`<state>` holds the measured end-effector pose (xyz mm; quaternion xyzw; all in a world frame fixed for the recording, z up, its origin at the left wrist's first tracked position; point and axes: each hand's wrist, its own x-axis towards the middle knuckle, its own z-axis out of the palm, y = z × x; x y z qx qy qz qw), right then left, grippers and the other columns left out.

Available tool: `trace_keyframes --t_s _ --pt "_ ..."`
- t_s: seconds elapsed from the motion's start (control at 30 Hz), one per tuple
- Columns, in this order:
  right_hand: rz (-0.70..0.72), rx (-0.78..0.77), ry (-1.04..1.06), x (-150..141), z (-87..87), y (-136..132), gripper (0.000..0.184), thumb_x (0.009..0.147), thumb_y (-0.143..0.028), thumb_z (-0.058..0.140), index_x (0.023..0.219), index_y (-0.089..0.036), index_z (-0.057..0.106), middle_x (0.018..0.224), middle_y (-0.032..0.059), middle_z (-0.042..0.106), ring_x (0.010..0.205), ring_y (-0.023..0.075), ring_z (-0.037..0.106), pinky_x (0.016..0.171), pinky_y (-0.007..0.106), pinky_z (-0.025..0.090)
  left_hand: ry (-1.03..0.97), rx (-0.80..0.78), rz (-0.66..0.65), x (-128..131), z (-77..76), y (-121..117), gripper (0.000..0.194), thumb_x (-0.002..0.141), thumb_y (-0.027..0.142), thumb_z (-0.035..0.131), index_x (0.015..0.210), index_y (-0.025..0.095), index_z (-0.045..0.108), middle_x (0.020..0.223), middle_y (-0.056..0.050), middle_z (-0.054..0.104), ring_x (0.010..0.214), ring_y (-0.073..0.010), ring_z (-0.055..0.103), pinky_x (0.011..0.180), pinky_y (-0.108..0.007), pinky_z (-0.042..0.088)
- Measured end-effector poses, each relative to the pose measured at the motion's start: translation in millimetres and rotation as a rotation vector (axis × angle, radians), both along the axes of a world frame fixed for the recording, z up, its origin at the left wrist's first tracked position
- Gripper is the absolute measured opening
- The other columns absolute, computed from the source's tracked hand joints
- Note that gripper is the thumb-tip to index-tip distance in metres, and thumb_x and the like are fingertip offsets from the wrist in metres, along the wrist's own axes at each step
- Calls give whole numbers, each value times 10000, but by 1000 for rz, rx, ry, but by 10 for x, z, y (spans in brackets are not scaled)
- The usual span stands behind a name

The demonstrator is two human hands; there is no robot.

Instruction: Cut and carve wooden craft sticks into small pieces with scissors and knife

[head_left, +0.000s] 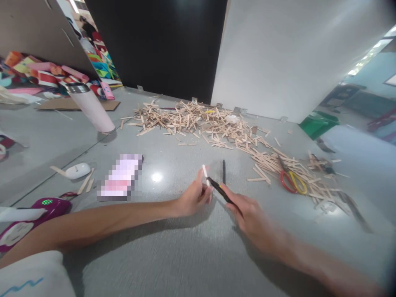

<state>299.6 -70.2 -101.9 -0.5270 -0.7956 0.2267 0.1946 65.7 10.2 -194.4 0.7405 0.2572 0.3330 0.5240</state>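
My left hand (pixel 194 197) is closed on a short, pale wooden stick (pixel 204 170), which points up and away from me. My right hand (pixel 247 210) grips a slim black cutter knife (pixel 220 190) with a small yellow mark. Its tip meets the stick just above my left fingers; the blade itself is too small to make out. Beyond my hands a dark pen-like rod (pixel 224 170) lies on the grey table (pixel 173 247).
A heap of wooden sticks (pixel 185 117) spreads across the back and right. Red-and-yellow scissors (pixel 292 181) lie on its right part. Leftward are a blurred-out phone (pixel 122 177), a white earbud case (pixel 78 170), a pink bottle (pixel 91 107) and a purple device (pixel 51 206).
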Motion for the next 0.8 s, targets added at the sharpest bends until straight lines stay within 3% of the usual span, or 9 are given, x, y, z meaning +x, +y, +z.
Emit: trace_keyframes --t_s 0.17,0.27,0.37,0.43,0.5,0.57,0.67,0.73,0.8 --pt "183 -89 -82 173 360 59 464 1146 -283 539 1599 -331 624 1218 59 858 1045 242 816 937 336 626 50 39 -116 18 -21 -37 693 1120 340 527 1664 166 133 648 103 589 458 -98 463 473 -203 368" --pt "94 -46 12 46 221 7 480 1144 -260 510 1614 -261 609 1319 107 829 1129 260 807 971 350 625 -1 56 4 17 -33 -52 645 1154 387 467 1660 195 116 666 92 582 480 -106 478 484 -215 387" --pt "-27 10 63 -94 33 -51 539 1140 -245 447 1666 -165 533 1259 169 836 1043 286 823 890 383 658 -30 47 78 0 -17 -52 627 1172 418 418 1667 224 85 693 83 581 491 -112 484 481 -222 393" --pt "-14 -16 52 -49 94 -28 515 1135 -248 473 1638 -219 579 1307 147 828 1069 274 823 911 370 654 -7 34 25 -5 2 -61 657 1165 417 443 1675 212 84 679 88 590 468 -106 464 465 -213 373" --pt "84 -83 -22 70 258 31 473 1126 -270 537 1588 -282 641 1359 103 818 1110 262 813 966 361 631 19 21 -47 -3 15 -78 682 1153 408 477 1679 195 100 655 93 597 452 -97 452 461 -199 363" --pt "136 -87 -56 145 366 69 451 1122 -280 558 1557 -315 671 1288 68 847 1065 253 815 965 363 624 22 7 -67 -1 16 -94 676 1152 407 487 1679 197 119 648 92 601 444 -90 451 461 -189 363" --pt "65 -42 8 44 240 0 482 1133 -269 514 1601 -264 628 1182 105 854 1024 259 814 948 369 632 -14 -15 16 -8 0 -99 667 1161 437 475 1685 238 115 685 79 611 445 -90 453 462 -202 370" --pt "-13 60 -13 -80 70 -89 536 1141 -261 439 1663 -209 548 1009 121 838 806 259 789 782 377 655 -35 -11 73 -12 -21 -92 676 1157 469 477 1691 258 118 693 79 595 460 -104 463 469 -220 383" --pt "-20 38 -41 -134 -6 -143 556 1149 -266 435 1702 -246 488 1058 121 832 815 258 784 787 387 654 -30 6 81 -10 -47 -86 677 1157 484 465 1695 258 122 677 82 575 476 -120 475 476 -235 390"
